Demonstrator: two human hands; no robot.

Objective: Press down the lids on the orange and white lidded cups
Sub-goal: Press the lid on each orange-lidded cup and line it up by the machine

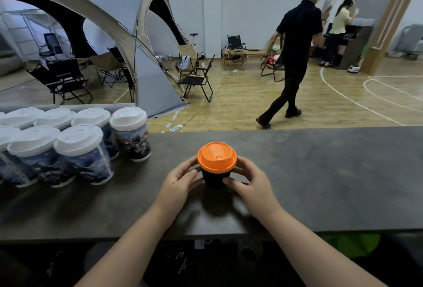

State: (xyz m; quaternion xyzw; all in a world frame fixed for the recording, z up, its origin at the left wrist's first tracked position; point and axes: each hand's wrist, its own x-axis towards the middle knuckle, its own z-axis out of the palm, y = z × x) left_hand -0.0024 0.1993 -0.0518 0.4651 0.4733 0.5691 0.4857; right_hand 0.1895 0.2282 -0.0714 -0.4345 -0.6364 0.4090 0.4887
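A small black cup [214, 180] with an orange lid [216, 156] stands upright in the middle of the dark counter [320, 172]. My left hand [180, 181] holds its left side and my right hand [249, 182] its right side, fingers wrapped around the cup just under the lid's rim. Several taller printed cups with white lids [79, 140] stand grouped at the counter's left, the nearest of them [130, 134] a short way left of the orange-lidded cup.
Beyond the counter's far edge lies a wooden gym floor with a large grey tent [128, 34], folding chairs [196, 76] and a low table. A person in black [295, 50] walks past; another person stands at the back right.
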